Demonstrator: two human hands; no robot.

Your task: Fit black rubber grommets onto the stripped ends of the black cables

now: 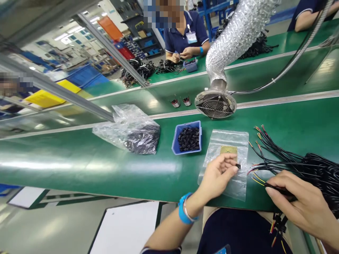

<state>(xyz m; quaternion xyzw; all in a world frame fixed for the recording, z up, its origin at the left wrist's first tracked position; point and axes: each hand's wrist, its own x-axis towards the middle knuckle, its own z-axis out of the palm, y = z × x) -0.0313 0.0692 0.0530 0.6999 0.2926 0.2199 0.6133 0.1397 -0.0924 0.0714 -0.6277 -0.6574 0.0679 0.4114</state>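
My left hand [218, 174] is closed in a pinch on a small black grommet-like part [238, 166], just above a clear zip bag [235, 190]. A yellowish-green perforated plate [229, 150] shows through the bag, partly covered by my fingers. On the right, my right hand [296, 197] grips a black cable [275, 186] near its end, where thin yellow and red wires stick out toward my left hand. Beside it lies a large bundle of black cables [317, 169] with bare coloured wire ends. More cable ends with a black connector [279, 223] hang below my right hand at the table edge.
A blue bin [173, 143] of small black parts and a plastic bag [143, 139] of dark parts sit on the green bench [92, 169]. A fume extractor hood [215, 106] on a silver duct hangs ahead. Across the bench, a co-worker [185, 35] handles small items.
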